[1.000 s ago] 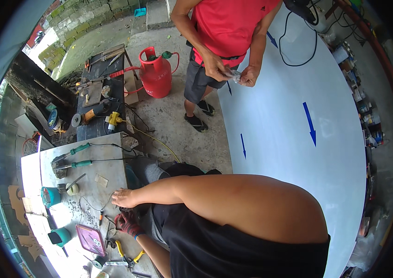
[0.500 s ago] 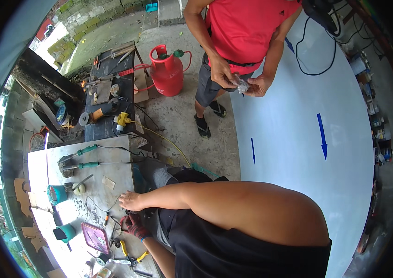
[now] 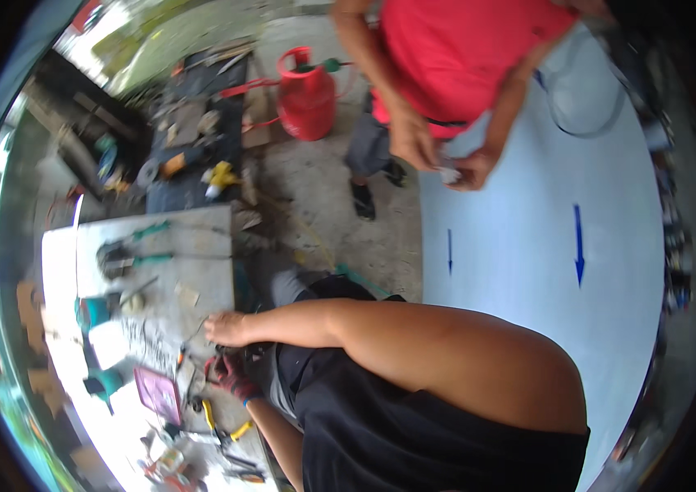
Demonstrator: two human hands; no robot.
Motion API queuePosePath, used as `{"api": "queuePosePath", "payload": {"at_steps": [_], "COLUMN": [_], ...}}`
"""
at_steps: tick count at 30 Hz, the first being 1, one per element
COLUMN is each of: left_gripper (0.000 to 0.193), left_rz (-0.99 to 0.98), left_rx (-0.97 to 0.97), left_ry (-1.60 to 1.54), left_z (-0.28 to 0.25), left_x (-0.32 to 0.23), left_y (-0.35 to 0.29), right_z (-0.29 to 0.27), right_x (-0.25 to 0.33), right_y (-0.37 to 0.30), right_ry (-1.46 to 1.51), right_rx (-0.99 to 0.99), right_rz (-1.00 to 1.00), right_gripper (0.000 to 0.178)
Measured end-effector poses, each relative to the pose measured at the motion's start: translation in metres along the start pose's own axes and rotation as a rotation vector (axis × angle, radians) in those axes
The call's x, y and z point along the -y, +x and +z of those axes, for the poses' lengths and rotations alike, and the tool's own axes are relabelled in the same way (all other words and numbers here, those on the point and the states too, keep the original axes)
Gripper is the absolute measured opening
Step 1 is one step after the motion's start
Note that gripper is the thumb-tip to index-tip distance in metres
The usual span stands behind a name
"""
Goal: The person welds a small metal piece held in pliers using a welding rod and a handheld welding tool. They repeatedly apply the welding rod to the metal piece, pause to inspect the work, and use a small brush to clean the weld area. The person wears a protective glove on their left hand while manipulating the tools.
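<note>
My right hand [image 3: 227, 329], bare, is bent down at the near edge of the pale worktable [image 3: 200, 271]. Its fingers look closed, and a thin dark wire [image 3: 195, 334] runs up to them. Just beside it, my left hand [image 3: 235, 380] wears a red and dark knit glove, with its fingers curled. Blur and the fingers hide what either hand grips. Close to the gloved hand lie a tool with an orange handle [image 3: 181, 356], yellow-handled pliers [image 3: 209, 414] and a pink tray [image 3: 157, 394].
Teal cups [image 3: 102, 384] and two green-handled tools [image 3: 151, 259] stand or lie on the table. Beyond it is a dark bench [image 3: 188, 193] with a yellow fitting [image 3: 221, 178] and a red gas cylinder [image 3: 307, 102]. A co-worker in red [image 3: 463, 57] handles a small clear item [image 3: 448, 174] beside a light-blue panel [image 3: 520, 246].
The whole view has shifted and blurred, with the table and its tools sitting higher. The co-worker appears farther right, with hands slightly lower. My hands stay together at the table's edge.
</note>
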State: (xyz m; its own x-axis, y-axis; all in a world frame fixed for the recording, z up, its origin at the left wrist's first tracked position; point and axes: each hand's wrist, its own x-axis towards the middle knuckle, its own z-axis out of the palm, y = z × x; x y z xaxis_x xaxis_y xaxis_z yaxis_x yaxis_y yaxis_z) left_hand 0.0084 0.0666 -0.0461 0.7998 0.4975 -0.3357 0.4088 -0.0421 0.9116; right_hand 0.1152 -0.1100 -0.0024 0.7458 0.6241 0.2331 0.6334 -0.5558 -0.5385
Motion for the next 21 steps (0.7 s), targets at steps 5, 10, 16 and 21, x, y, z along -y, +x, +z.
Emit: {"api": "queuePosePath", "payload": {"at_steps": [5,10,16,21], "left_gripper": [0.027,0.037,0.039,0.046], "left_rz": [0.062,0.100,0.119,0.116], "left_rx": [0.058,-0.022,-0.043,-0.044], "left_ry": [-0.146,-0.291,-0.601,-0.695], "left_z": [0.006,0.021,0.009,0.002], "left_x": [-0.021,-0.049,-0.136,-0.162], "left_y": [-0.028,-0.055,-0.117,-0.139], "right_z": [-0.023,-0.066,-0.128,-0.149], "right_x": [-0.002,0.014,0.065,0.082], "right_y": [0.000,-0.007,-0.009,-0.003], "right_ry": [0.202,0.343,0.393,0.377], "right_rx": [0.003,-0.022,-0.105,-0.165], "right_rz": [-0.085,-0.063,-0.163,-0.225], "right_gripper": [0.018,0.040,0.051,0.050]}}
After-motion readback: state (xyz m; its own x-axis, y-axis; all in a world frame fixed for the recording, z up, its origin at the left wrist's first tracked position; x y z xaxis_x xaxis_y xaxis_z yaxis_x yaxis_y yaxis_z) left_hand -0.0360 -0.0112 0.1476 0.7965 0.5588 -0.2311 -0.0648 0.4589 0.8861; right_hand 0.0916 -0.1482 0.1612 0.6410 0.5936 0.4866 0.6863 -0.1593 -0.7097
